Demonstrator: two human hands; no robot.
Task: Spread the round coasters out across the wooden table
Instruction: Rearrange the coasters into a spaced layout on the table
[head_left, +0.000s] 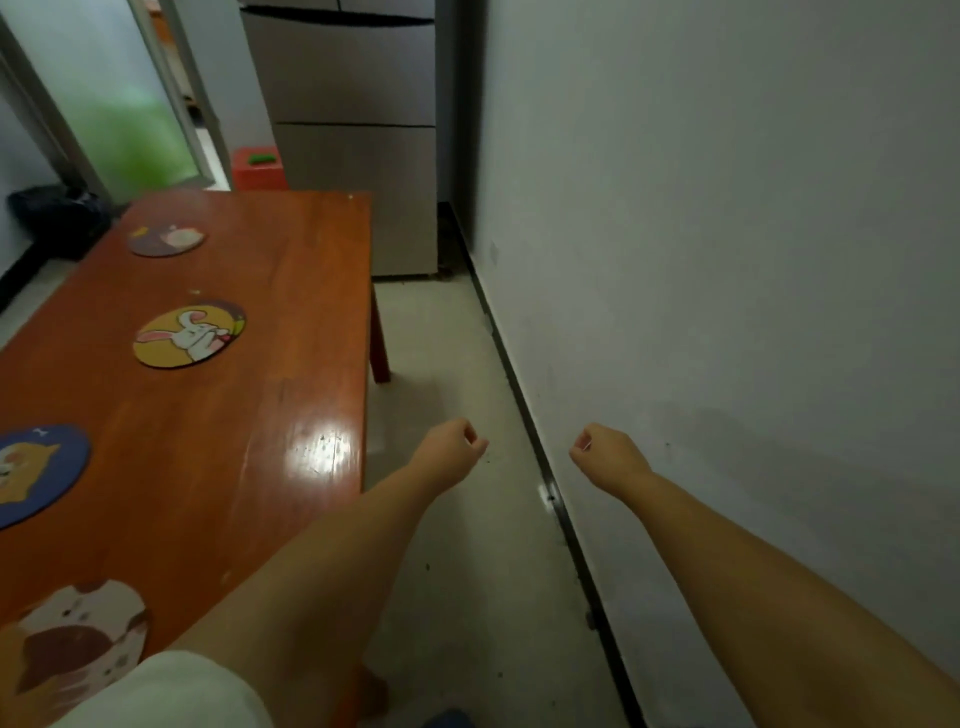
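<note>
Both fists are curled closed and hold nothing: the left hand (451, 448) and the right hand (605, 451) hang over the pale floor, off the table's edge. Well left of the left fingers, four flat round picture coasters lie apart on the glossy reddish wooden table (291, 332): a purple one (165, 240), a yellow rabbit one (189, 334), a blue one (32, 475) and a white-brown one (78, 631). They look thin, light, stiff; on that slick top, sliding one to the edge or nipping its rim should lift it.
</note>
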